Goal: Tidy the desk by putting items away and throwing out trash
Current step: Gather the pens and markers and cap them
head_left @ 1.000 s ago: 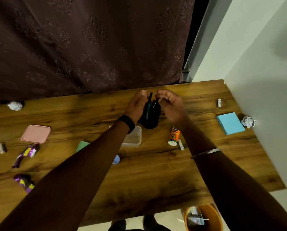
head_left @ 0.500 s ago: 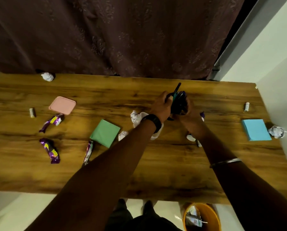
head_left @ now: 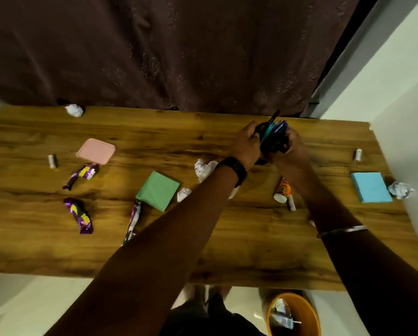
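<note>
Both hands, left hand [head_left: 245, 144] and right hand [head_left: 291, 147], clasp the black pen holder [head_left: 272, 139] near the desk's [head_left: 239, 251] far edge; tilt it and the pens [head_left: 274, 127] could spill out.

Yellow lettering on the purple wrappers [head_left: 80, 215] is too blurred to read.

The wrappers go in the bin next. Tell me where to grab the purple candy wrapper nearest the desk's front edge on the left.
Pinch the purple candy wrapper across its puffed middle, coming straight down from above. It lies flat on the desk, long axis running roughly front to back, so put the fingers on its left and right sides. Its twisted ends look flimsier.
</note>
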Motion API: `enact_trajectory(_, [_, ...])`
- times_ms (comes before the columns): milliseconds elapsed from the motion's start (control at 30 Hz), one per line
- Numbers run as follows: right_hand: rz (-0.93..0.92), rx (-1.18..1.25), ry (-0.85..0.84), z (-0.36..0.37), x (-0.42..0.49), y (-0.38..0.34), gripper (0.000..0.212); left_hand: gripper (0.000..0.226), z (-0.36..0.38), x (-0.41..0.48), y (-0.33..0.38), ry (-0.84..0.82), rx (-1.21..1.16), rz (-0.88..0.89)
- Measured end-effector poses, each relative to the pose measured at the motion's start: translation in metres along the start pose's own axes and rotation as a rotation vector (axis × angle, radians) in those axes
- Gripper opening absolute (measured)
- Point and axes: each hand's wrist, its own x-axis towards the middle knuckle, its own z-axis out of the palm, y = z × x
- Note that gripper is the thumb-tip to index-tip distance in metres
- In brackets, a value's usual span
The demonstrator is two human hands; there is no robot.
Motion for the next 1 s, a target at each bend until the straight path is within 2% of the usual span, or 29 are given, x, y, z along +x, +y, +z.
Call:
enact_trajectory(133, [-0.047, -0.004, 0.112, -0.032, -0.003, -0.009, 0.078, 0.056, 0.015, 0.011, 0.021, -0.064, -0.084, 0.035])
enact_trajectory(433, [-0.044, -0.058, 0.265, -0.121, 0.008, -0.003, 0.096, 0.058, 0.099, 0.035, 0.054, -0.177, -0.051, 0.107])
enact_trajectory(833, [0.027, -0.004, 0.313, -0.244, 0.066, 0.064, 0.084, 0.067, 0.234, 0.107, 0.064, -0.29, -0.035, 0.07])
enact_trajectory(1000, [0.063, 0.001, 0.284, -0.273, 0.098, 0.087, 0.091, 0.069, 0.269, 0.148, 0.049, -0.287, 0.025, 0.054])
